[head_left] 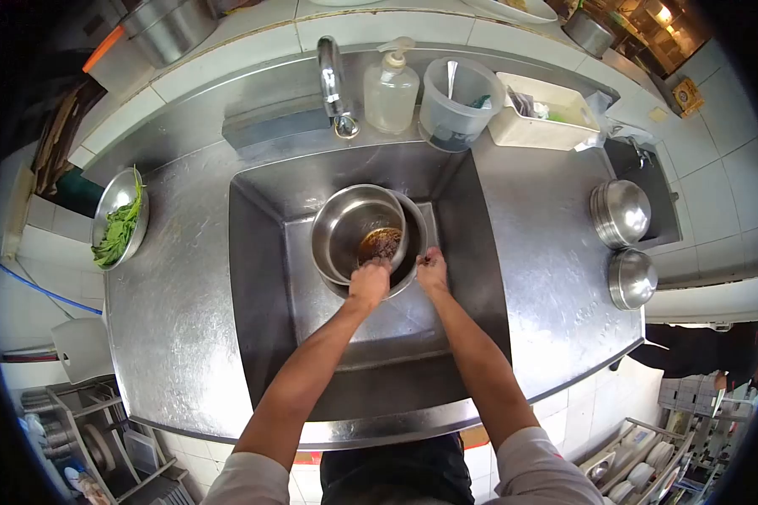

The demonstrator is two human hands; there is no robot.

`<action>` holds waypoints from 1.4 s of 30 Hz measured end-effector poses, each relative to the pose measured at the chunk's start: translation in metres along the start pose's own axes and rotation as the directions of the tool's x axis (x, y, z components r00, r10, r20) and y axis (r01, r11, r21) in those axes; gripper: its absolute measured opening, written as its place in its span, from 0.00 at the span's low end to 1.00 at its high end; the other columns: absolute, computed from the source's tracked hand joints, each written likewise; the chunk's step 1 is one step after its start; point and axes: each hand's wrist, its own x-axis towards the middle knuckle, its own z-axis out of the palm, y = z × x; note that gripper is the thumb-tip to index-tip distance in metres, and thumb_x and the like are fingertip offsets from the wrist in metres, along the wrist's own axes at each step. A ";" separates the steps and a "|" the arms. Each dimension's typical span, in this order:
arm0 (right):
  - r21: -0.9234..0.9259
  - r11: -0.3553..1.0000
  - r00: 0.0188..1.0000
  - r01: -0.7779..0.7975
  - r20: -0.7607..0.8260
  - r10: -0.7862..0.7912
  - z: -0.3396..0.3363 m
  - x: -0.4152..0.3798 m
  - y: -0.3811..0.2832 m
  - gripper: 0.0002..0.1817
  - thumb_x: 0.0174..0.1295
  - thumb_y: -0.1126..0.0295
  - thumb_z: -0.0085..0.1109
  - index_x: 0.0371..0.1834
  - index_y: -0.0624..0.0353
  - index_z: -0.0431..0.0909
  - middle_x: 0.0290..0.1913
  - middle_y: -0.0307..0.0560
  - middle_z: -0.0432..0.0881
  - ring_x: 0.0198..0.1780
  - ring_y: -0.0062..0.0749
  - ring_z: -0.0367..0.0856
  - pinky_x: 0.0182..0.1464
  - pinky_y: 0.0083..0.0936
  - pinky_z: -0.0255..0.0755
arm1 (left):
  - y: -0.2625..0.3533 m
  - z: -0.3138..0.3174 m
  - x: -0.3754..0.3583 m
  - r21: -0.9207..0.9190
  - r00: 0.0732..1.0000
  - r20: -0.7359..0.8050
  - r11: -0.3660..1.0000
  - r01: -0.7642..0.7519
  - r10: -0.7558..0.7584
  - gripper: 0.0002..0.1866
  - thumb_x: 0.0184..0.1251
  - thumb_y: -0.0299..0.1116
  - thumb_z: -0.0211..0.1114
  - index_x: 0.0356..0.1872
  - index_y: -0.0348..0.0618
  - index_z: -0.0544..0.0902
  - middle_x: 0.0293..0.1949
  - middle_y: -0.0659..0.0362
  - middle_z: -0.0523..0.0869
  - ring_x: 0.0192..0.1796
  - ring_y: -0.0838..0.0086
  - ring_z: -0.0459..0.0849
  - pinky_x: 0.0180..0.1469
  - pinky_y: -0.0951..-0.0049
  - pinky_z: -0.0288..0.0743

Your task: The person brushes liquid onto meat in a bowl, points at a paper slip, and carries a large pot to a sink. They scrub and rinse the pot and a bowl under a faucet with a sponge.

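In the sink (257,210) a round steel pot (333,240) sits tilted inside or over a second steel pot (418,220), whose rim shows on the right. Brown liquid with dark bits (381,243) lies in the near right part of the upper pot. My left hand (370,279) is closed at the upper pot's near rim, its fingertips partly hidden. My right hand (431,268) is closed at the lower pot's right edge. Small dark specks show by its fingers.
A faucet (333,84), soap pump bottle (392,93), plastic bucket (459,105) and white bin (543,114) line the back. Leafy greens (120,227) fill a left bowl. Stacked steel bowls (621,213) stand right. A person in dark clothes (703,349) is at far right.
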 end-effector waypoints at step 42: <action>-0.278 0.850 0.894 0.447 0.110 -0.434 0.025 -0.030 -0.108 0.07 0.43 0.76 0.52 0.24 0.61 0.65 0.22 0.58 0.73 0.31 0.54 0.76 0.35 0.36 0.69 | -0.020 -0.193 -0.270 -0.533 0.630 -0.349 0.700 0.476 -0.694 0.08 0.56 0.30 0.59 0.29 0.36 0.73 0.23 0.60 0.75 0.23 0.80 0.70 0.27 0.80 0.66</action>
